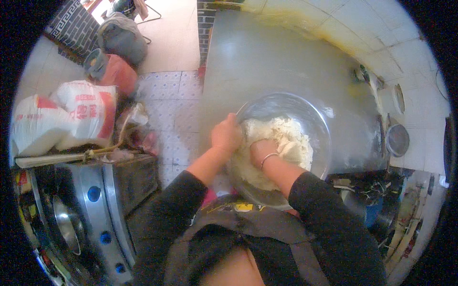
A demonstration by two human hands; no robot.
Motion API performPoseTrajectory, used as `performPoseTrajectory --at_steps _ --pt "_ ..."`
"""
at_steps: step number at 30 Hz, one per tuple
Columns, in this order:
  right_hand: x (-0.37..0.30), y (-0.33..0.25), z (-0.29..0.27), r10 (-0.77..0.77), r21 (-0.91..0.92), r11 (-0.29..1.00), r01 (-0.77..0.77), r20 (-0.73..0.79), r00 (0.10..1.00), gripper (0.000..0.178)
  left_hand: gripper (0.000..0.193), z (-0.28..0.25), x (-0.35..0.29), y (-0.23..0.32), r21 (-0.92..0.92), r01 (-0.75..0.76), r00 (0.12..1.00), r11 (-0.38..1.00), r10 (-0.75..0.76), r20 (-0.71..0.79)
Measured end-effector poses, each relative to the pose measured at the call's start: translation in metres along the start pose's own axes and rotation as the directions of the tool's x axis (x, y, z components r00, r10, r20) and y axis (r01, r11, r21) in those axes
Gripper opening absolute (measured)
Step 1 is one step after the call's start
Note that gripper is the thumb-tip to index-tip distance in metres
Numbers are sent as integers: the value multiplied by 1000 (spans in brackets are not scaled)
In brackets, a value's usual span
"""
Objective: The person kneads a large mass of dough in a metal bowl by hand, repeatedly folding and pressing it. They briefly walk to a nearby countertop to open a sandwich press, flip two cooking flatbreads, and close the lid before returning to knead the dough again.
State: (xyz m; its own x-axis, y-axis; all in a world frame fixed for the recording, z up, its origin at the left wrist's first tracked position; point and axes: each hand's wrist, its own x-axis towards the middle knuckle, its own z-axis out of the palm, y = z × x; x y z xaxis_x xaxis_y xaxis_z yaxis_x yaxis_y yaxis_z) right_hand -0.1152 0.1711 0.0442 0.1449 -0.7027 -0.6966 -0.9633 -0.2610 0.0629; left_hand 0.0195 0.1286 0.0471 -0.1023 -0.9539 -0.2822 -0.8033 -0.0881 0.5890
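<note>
A large metal bowl (318, 110) stands at the near edge of the grey worktop, in front of me. Pale, floury dough (295, 148) lies inside it, lumpy on the right and crumbly toward the far side. At the bowl's left rim my left hand (226, 132) is closed over the edge, its fingertips out of sight. My right hand (263, 151), a bangle on its wrist, is curled into the middle of the dough, which hides most of the fingers.
The grey worktop (267, 52) reaches away to a tiled wall. A round sieve or pan (398, 140) hangs at the right. On the left are white sacks (86, 114), a red bucket (119, 75) and a metal appliance with blue knobs (94, 193).
</note>
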Motion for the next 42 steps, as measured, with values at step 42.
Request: performPoseTrajectory --at_steps 42 --pt "-103 53 -56 -206 105 968 227 -184 961 35 31 8 22 -14 -13 -146 982 989 143 -122"
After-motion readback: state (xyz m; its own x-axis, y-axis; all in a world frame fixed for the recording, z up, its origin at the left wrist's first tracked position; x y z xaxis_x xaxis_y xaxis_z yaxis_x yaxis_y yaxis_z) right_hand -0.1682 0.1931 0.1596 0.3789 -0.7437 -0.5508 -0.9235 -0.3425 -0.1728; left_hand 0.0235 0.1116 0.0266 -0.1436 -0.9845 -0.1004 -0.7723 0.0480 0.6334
